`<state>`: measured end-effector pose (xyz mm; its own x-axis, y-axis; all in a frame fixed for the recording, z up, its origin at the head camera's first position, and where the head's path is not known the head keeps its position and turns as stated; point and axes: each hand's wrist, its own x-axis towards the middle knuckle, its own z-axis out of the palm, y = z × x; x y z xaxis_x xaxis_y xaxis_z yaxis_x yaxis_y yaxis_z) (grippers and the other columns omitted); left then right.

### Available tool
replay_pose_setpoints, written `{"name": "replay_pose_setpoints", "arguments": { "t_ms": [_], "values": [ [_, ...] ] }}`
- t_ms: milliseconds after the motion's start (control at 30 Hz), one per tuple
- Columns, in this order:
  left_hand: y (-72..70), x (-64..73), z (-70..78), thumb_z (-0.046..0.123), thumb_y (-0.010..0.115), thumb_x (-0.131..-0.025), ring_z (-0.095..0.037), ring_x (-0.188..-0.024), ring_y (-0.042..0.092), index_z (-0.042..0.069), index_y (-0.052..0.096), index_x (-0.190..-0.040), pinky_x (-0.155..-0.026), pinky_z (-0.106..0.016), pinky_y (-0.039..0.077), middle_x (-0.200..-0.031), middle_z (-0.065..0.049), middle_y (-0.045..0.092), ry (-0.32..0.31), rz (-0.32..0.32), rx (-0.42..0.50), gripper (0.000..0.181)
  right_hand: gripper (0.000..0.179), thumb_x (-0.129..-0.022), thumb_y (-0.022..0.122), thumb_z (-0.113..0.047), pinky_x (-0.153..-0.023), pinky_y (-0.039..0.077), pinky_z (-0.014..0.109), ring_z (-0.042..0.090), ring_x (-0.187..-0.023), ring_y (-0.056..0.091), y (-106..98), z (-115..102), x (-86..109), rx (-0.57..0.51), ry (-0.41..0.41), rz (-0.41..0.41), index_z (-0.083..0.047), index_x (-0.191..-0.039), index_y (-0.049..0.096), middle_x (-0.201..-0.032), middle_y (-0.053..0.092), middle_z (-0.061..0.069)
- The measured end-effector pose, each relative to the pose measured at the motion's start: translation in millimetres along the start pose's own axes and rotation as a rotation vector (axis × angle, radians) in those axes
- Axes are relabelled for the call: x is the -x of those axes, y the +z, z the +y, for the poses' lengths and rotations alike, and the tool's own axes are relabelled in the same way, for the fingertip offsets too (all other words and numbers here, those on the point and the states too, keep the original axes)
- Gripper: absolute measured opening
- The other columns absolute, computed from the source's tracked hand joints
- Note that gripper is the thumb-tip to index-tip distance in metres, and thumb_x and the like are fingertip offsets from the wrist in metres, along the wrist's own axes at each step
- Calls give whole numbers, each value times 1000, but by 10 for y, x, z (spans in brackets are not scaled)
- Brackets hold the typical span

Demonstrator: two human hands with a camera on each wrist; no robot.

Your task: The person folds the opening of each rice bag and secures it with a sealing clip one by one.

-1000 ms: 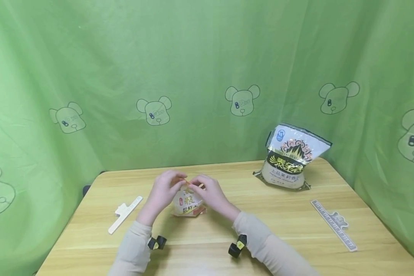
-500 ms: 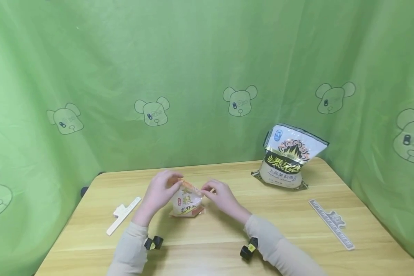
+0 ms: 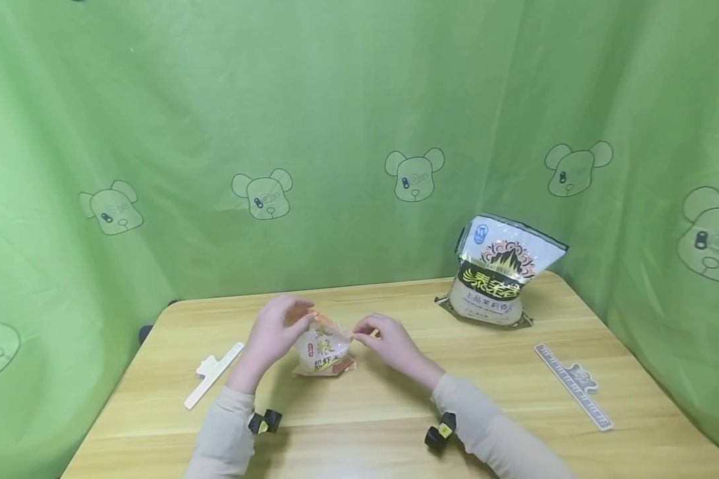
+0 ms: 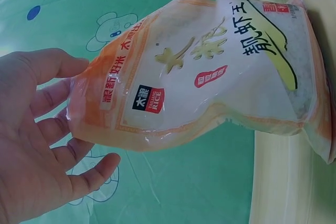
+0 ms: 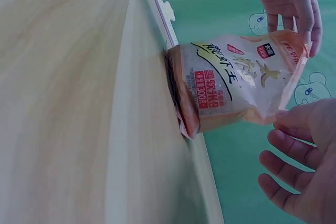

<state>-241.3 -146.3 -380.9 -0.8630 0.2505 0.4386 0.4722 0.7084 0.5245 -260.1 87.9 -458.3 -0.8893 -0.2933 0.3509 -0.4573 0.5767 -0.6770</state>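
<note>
A small rice bag (image 3: 323, 347), orange and white with printed characters, stands on the wooden table between both hands. At its top left corner, my left hand (image 3: 281, 327) pinches the orange top edge between thumb and fingers, the other fingers spread in the left wrist view. The top right corner is pinched by my right hand (image 3: 386, 339); the right wrist view has thumb and forefinger meeting on that corner of the rice bag (image 5: 241, 77). Between the hands the bag's top edge is stretched wide. Its base rests on the table.
A larger rice bag (image 3: 492, 279) stands at the back right of the table (image 3: 359, 432). One white ruler-shaped clip (image 3: 212, 374) lies at the left and a grey one (image 3: 575, 384) at the right. Green curtains (image 3: 335, 100) surround the table.
My right hand has moved right, from beside the left hand at the top middle to the bag's right corner. The bag's gathered top has spread out. My left hand barely shifts.
</note>
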Motion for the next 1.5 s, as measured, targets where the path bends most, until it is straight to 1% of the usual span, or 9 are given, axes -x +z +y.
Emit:
{"name": "replay_pose_setpoints", "arguments": {
  "t_ms": [100,200,467,567,733,1000,1200,1367,1500],
  "values": [
    [-12,-1,2,27,62,-83,-19,-104,55,16,63,-102,-93,-43,42,-103,2,64,1,11,10,23,9,-80,64,-25,-71,49,22,3,-79,56,-88,24,66,-2,13,-4,-22,-88,65,-84,62,-12],
    [-11,-3,-5,26,63,-82,-18,-102,55,17,63,-100,-92,-41,43,-101,3,64,4,17,12,20,9,-80,65,-25,-71,51,26,4,-79,57,-198,44,145,3,22,-10,-20,-88,65,-84,62,-11],
    [-7,11,-21,26,63,-83,-16,-100,56,18,62,-99,-91,-41,44,-101,4,63,-9,17,30,18,13,-80,65,-25,-72,51,26,7,-82,58,-557,125,330,49,52,-18,-18,-92,65,-87,64,-8],
    [-7,14,-26,26,63,-82,-15,-99,56,18,62,-98,-90,-41,45,-100,5,63,-10,17,34,18,15,-81,64,-26,-72,51,27,9,-84,58,-710,178,384,70,49,4,-19,-93,65,-90,65,-7],
    [-13,16,-32,26,63,-82,-15,-99,57,20,62,-97,-89,-40,45,-100,5,62,-6,23,29,17,17,-81,64,-27,-72,52,33,13,-85,60,-940,247,458,105,32,74,-16,-94,65,-91,66,-3],
    [-18,13,-25,24,63,-82,-14,-97,57,18,62,-98,-89,-39,46,-100,4,63,3,20,29,17,20,-81,65,-27,-72,53,36,16,-85,61,-1186,355,593,162,34,151,-13,-96,65,-94,67,1],
    [-16,11,-27,23,63,-82,-14,-96,57,18,62,-98,-89,-39,46,-100,4,63,-2,16,28,17,23,-82,63,-31,-74,53,38,17,-86,61,-1338,436,705,182,81,165,-14,-98,64,-97,67,2],
    [-15,10,-25,22,64,-82,-14,-98,57,17,62,-99,-91,-39,45,-100,3,63,2,14,32,18,23,-83,62,-29,-74,52,39,18,-86,60,-1455,519,813,204,111,174,-12,-98,64,-96,66,4],
    [-25,13,-20,22,64,-81,-15,-98,57,18,62,-99,-92,-40,44,-100,3,63,1,17,35,18,22,-83,62,-29,-74,52,37,12,-84,58,-1540,587,904,239,127,192,-13,-98,64,-96,66,3]
  ]
}}
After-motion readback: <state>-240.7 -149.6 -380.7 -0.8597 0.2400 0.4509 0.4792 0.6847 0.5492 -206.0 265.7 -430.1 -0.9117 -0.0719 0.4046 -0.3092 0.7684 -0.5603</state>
